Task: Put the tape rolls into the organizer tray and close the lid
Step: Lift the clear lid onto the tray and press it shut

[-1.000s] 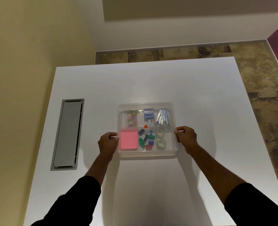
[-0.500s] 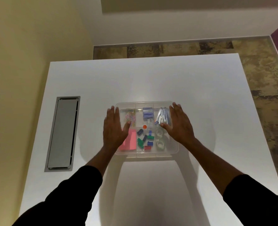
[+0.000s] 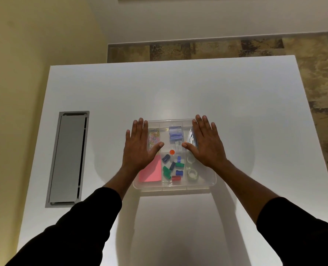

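Observation:
A clear plastic organizer tray [image 3: 211, 182] sits mid-table with its clear lid [image 3: 175, 121] lying on top. Through the lid I see two clear tape rolls [image 3: 192, 174] in the near right compartment. My left hand [image 3: 139, 148] lies flat, fingers spread, on the lid's left side. My right hand [image 3: 206, 145] lies flat on the right side and hides part of the far tape roll. Neither hand holds anything.
Under the lid are a pink sticky-note pad [image 3: 151, 172], small blue, green and red pieces [image 3: 173, 168], paper clips [image 3: 154, 139] and a blue box [image 3: 175, 134]. A grey cable hatch [image 3: 68, 159] is set in the white table [image 3: 178, 89] at the left.
A second ago both hands gripped the tray's left and right edges. They rose onto the lid and now lie flat a little further forward.

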Demonstrator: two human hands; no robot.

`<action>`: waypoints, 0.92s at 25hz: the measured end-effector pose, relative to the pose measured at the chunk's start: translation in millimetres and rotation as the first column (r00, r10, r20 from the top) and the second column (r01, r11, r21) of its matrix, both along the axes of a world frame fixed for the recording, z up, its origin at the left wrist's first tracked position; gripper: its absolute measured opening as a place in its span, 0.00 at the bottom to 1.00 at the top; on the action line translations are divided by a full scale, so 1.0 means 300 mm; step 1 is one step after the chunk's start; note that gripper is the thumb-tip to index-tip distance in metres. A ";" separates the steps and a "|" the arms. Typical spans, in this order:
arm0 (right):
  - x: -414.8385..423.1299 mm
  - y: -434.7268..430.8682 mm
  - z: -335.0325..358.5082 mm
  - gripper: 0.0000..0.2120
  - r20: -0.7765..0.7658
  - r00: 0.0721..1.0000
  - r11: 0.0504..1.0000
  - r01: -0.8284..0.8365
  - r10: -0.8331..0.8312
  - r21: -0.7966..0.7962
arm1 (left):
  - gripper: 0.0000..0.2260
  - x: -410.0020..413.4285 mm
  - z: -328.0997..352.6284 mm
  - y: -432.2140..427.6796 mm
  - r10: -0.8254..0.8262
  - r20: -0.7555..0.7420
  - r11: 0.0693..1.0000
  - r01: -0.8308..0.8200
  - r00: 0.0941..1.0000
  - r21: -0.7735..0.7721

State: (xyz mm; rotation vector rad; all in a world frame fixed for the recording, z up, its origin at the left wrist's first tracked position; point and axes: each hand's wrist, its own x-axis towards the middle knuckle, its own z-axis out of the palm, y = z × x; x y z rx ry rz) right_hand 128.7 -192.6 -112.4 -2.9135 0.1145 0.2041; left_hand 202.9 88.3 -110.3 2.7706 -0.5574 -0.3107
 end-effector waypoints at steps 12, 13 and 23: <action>0.016 0.063 0.002 0.43 0.044 0.998 0.995 -0.048 0.052 -0.091 | 0.43 -0.009 -0.005 -0.020 -0.062 0.119 0.989 0.045 0.991 0.139; 0.030 0.081 0.006 0.42 0.033 0.994 0.991 -0.104 0.107 -0.085 | 0.40 -0.004 -0.001 -0.028 -0.120 0.122 0.985 0.102 0.985 0.141; 0.070 0.205 -0.031 0.35 0.054 0.991 0.992 -0.120 0.121 -0.030 | 0.33 -0.009 0.000 -0.104 -0.195 -0.006 0.977 0.194 0.981 0.085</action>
